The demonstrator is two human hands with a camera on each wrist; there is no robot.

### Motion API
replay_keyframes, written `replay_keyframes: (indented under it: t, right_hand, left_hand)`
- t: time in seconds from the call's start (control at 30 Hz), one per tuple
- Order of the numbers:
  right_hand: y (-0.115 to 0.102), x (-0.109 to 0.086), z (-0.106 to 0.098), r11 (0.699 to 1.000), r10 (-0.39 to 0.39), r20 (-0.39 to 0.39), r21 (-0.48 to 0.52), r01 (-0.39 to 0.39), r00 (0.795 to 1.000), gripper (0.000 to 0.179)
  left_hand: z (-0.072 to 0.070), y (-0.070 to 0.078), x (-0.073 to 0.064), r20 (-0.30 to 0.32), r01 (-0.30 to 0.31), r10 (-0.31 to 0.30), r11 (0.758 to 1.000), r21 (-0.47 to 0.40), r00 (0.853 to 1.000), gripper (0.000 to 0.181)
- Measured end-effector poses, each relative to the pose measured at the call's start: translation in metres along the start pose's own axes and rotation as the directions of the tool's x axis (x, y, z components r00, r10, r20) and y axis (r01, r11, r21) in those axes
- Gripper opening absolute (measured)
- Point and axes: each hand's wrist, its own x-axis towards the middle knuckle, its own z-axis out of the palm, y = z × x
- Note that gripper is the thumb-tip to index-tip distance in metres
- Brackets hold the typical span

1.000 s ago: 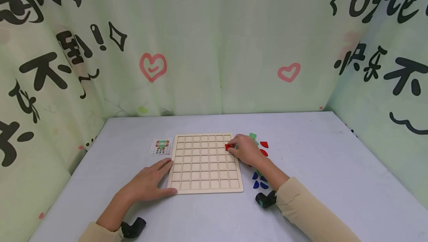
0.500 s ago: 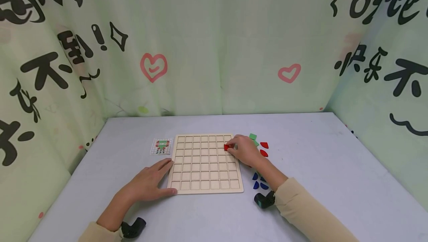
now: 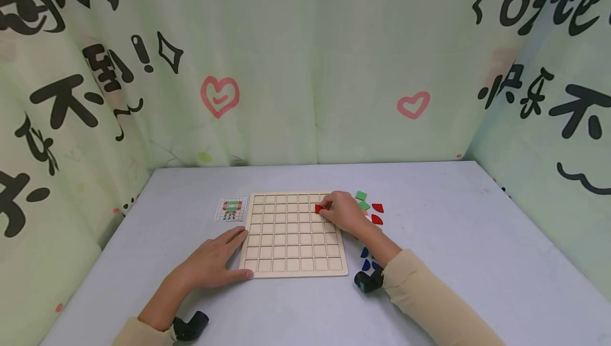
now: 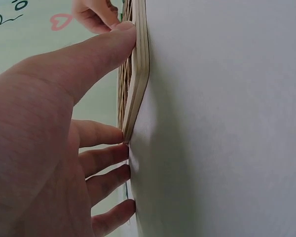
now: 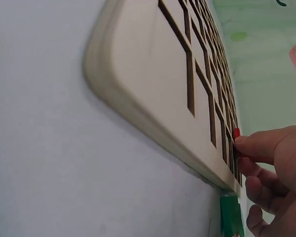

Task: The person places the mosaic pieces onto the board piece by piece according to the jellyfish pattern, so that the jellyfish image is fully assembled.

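Note:
A pale wooden grid board with square cells lies flat on the table. My right hand pinches a small red tile between thumb and fingertips over the upper right cells; most of the tile's outline is covered. In the right wrist view the same red tile shows at the thumb tip, close over the board's grid. My left hand steadies the board's left side, thumb at the near-left corner and fingertips along the edge. From the left wrist, the fingers appear spread and loosely extended beside the board's edge.
Left of the board lies a small printed card with a red and green figure on a grid. Right of it are loose green tiles, red pieces and blue pieces, partly hidden by the right arm. A curtain hangs behind the table.
My right hand has shifted left over the board, carrying the red tile about a cell's width that way. My left hand and the board have stayed put.

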Motion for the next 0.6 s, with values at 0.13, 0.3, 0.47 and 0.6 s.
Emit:
replay_keyframes:
  t: [0.13,0.3,0.47,0.6]
  right_hand:
    - [-0.0007,0.0037,0.0020,0.999,0.030,0.001,0.021,-0.030,1.000,0.016]
    - [-0.0027,0.0067,0.0047,0.999,0.043,-0.012,0.033,-0.043,0.999,0.016]
    - [-0.0048,0.0086,0.0075,0.999,0.051,-0.023,0.020,-0.050,0.998,0.014]
    - [-0.0046,0.0091,0.0086,0.998,0.059,-0.022,0.020,-0.058,0.998,0.015]
  left_hand:
    - [-0.0001,0.0002,0.0000,-0.001,0.001,-0.001,1.000,0.000,1.000,0.093]
    - [-0.0003,0.0002,-0.0002,-0.003,0.001,-0.001,1.000,-0.001,1.000,0.093]
    - [0.0000,0.0004,0.0002,0.006,0.014,-0.014,1.000,0.002,1.000,0.094]
    - [0.0000,0.0005,0.0003,0.009,0.019,-0.019,1.000,-0.002,1.000,0.094]
